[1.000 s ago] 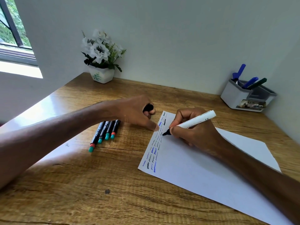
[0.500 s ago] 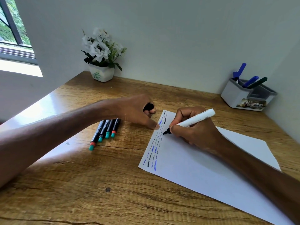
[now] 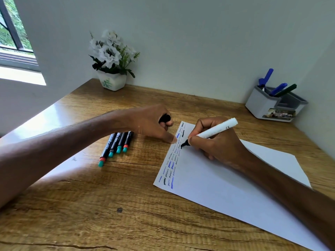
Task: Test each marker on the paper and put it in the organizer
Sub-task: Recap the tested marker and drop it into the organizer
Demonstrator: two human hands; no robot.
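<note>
My right hand (image 3: pixel 215 140) grips a white marker (image 3: pixel 220 128) with a black tip, and the tip touches the white paper (image 3: pixel 217 185) near its left edge, beside rows of blue and black test scribbles (image 3: pixel 172 163). My left hand (image 3: pixel 150 122) holds a black marker cap (image 3: pixel 165 118) in its curled fingers while the thumb presses the paper's edge. Several black markers with teal and red ends (image 3: pixel 117 145) lie on the desk to the left of the paper. The grey-and-white organizer (image 3: pixel 262 105) stands at the back right with blue and green markers (image 3: pixel 278 88) in it.
A white pot of white flowers (image 3: pixel 112 62) stands at the back of the wooden desk (image 3: pixel 108 214) against the wall. A window (image 3: pixel 12 33) is at the far left. Walls close in the desk at the back and the right.
The marker tip has shifted slightly down and left along the column of scribbles. My left hand stays in place with the cap.
</note>
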